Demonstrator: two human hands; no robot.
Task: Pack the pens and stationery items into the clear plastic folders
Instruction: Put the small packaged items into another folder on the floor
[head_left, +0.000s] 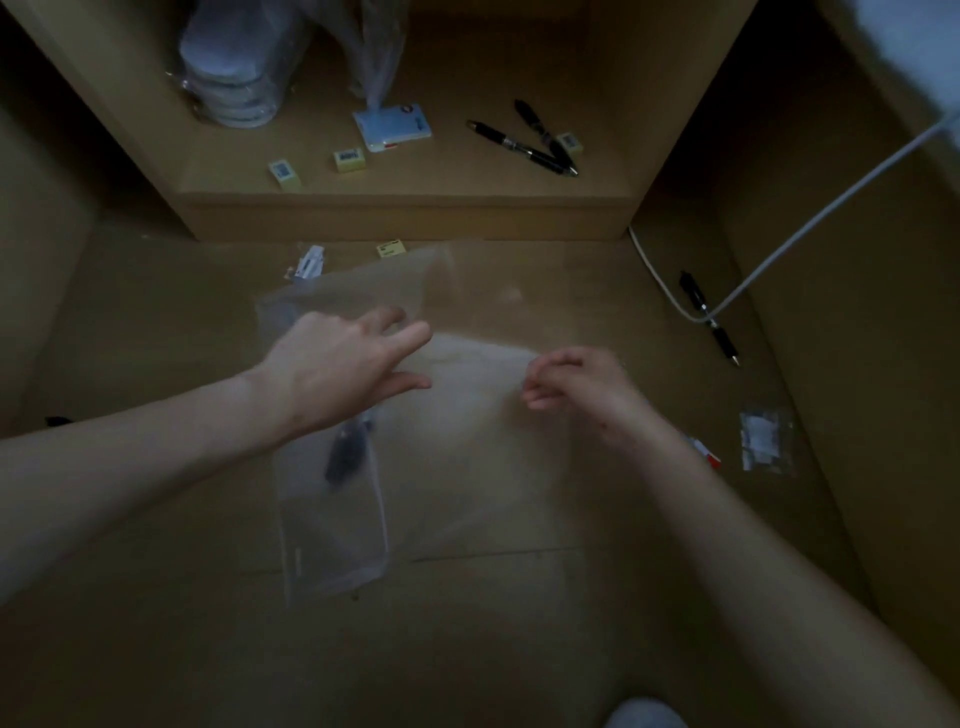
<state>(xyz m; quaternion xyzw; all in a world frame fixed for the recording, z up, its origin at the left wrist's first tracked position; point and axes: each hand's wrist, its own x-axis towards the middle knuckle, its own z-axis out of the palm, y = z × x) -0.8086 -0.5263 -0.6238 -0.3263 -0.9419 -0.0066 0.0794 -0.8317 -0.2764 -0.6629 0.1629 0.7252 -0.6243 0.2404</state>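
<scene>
A clear plastic folder (467, 457) lies on the brown floor in front of me, blurred. My left hand (343, 364) rests on its upper left part with fingers spread. My right hand (576, 384) pinches the folder's upper edge with curled fingers. A dark pen-like item (345, 457) shows through a smaller clear sleeve (332, 535) under my left wrist. Two black pens (524, 145) lie crossed on the low shelf, with small yellow erasers (350, 160) and a white note pad (392, 127). Another black pen (709, 317) lies on the floor at right.
A white cable (810, 223) runs from the upper right down to the floor by the pen. A small clear packet (766, 441) and a red-tipped item (706, 452) lie at right. A stack of round white things in plastic (234, 73) stands on the shelf.
</scene>
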